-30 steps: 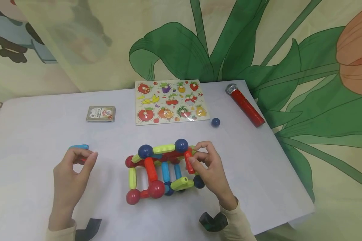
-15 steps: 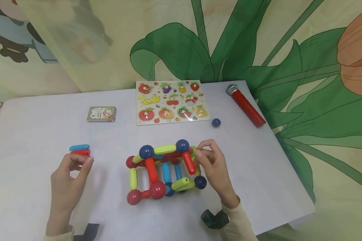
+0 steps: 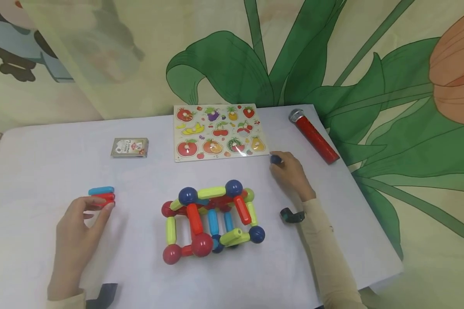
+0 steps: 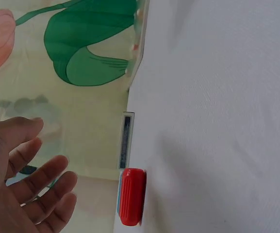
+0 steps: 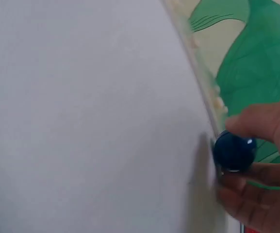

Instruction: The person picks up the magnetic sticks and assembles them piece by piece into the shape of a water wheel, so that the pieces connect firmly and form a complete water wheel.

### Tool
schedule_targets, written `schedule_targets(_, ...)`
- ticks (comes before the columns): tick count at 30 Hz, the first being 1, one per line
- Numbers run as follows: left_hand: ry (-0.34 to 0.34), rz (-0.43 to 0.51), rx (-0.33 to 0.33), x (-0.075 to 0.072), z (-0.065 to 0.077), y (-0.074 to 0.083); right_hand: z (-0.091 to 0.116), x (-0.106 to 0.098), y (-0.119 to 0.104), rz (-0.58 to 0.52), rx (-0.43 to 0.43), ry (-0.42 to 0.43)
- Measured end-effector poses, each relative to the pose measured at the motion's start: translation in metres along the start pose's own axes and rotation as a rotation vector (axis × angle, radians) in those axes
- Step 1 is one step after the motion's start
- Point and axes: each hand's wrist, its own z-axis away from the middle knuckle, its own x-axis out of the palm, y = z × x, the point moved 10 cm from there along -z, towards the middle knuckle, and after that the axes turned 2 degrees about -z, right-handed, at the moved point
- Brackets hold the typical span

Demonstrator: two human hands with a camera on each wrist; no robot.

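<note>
At the right of the head view, my right hand pinches a dark blue ball between thumb and fingers, beside the fruit board's near right corner. My left hand is held over the left side of the table, fingers loosely bent with nothing between them. Past its fingertips lie a blue stick and two red sticks, partly covered by the fingers in the head view. A frame built of coloured sticks and balls stands between the hands; one red stick slants down from its top right blue ball.
Behind the frame lies a fruit puzzle board. To its left is a small card box, and to its right a red microphone near the table's right edge. A patterned wall covering rises behind the white table.
My right hand has left the frame's red stick, moved up and right, and taken hold of the blue ball. The left hand has drifted slightly left, and a second red stick now shows.
</note>
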Motion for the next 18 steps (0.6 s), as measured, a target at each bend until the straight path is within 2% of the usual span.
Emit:
schedule_targets(3,-0.038,-0.046,-0.022,0.003,0.000,-0.006,0.007,0.006,-0.001,0.014,0.000,-0.036)
schedule_targets(6,-0.058,-0.049,-0.057,0.004,0.001,-0.010,0.032,-0.002,-0.016,-0.048,-0.056,-0.029)
schedule_targets(9,-0.061,-0.054,-0.064,0.002,0.000,-0.013,0.070,-0.019,-0.044,-0.195,-0.169,0.015)
schedule_targets(12,-0.068,-0.086,-0.049,0.000,-0.002,-0.016,0.114,-0.035,-0.077,-0.360,-0.332,0.041)
schedule_targets(16,-0.103,-0.144,-0.063,0.000,-0.002,-0.023,0.161,-0.038,-0.110,-0.517,-0.485,-0.003)
schedule_targets(18,-0.122,-0.161,-0.084,0.001,-0.002,-0.026,0.173,-0.034,-0.119,-0.572,-0.510,-0.031)
